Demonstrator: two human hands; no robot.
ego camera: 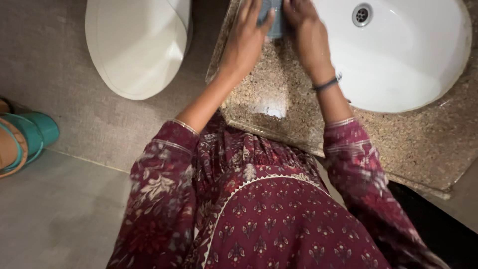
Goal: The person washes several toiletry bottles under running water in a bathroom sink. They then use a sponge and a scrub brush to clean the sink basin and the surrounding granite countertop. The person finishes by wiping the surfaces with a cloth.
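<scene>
Nearest you is your own patterned maroon dress [269, 219], its sleeves pushed up to the forearms. Past it runs the speckled stone counter [279, 99], with a wet, shiny patch near its front edge.

Further on, both your hands meet at the counter's far side over a blue-grey cloth [273, 17]. Your left hand [246, 37] lies along the cloth's left side, fingers stretched forward and thumb pressed against it. Your right hand [306, 30], a dark band on its wrist, covers the cloth's right side with curled fingers closed on it. The cloth sits between the two hands, on the counter just left of the white basin [398, 74]; its top runs out of view.

By the look of it, you are mid-wipe or wringing the cloth on the counter beside the basin. The next move calls for a firm, flat press and a steady pull across the wet stone, keeping the cloth from bunching.

To the left stands a white toilet [137, 45] on the grey floor [59, 209].
</scene>
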